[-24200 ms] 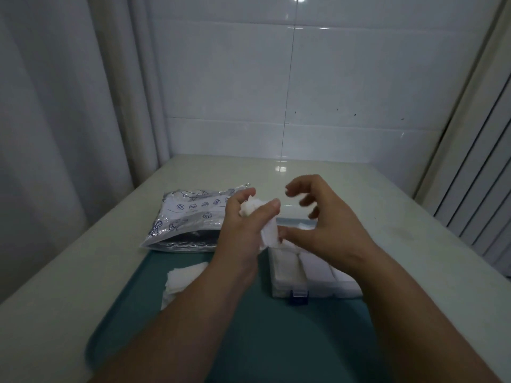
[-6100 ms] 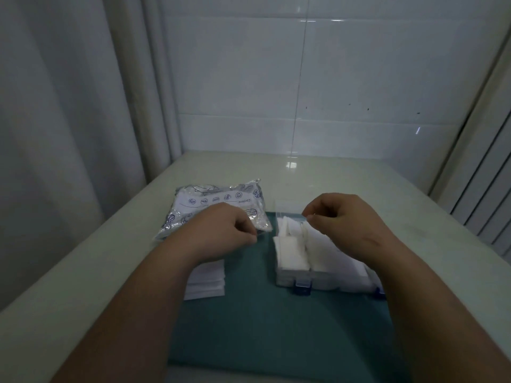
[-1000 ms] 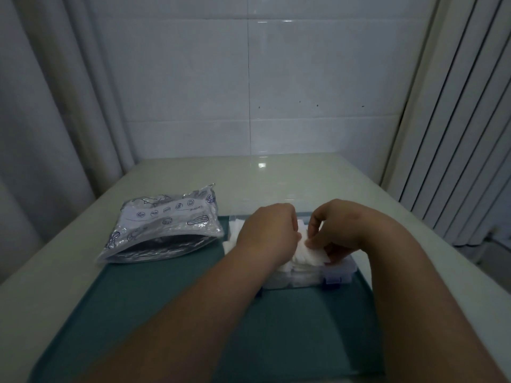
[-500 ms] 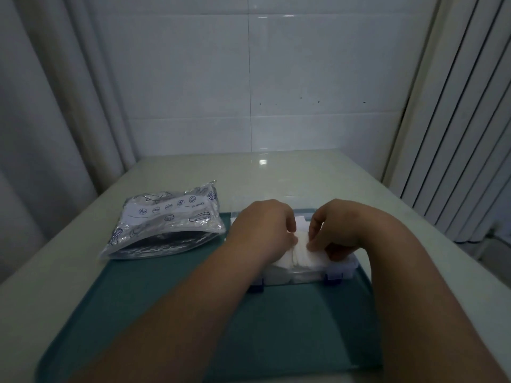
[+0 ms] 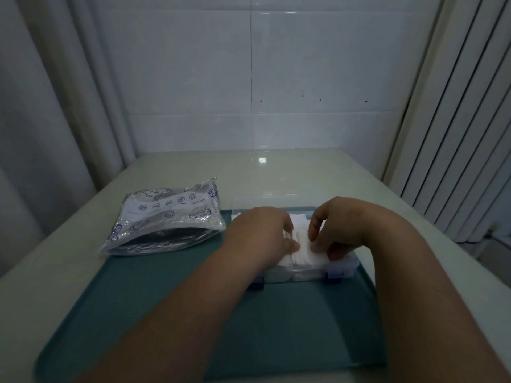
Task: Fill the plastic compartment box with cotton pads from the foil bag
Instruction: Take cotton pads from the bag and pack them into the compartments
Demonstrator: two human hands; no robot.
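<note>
Teal tray point(image 5: 166, 313), one o'clock: our left hand point(image 5: 260, 233) and right hand point(image 5: 343, 225) pinch cotton pads point(image 5: 307, 250) over the compartment box point(image 5: 307, 275); overpacking could spill them.

Both bare: left hand point(image 5: 262, 233), right hand point(image 5: 343, 225). Uncovered at the wrists. Bare as well, left forearm point(image 5: 193, 313) and right forearm point(image 5: 414, 286), right down to the lower edge of the view; smooth in outline, looming wider toward the camera through the wide-angle lens. Soft and blurred near the bottom edge in the dim light. Too shadowed at the fingernails to make out detail.
</note>
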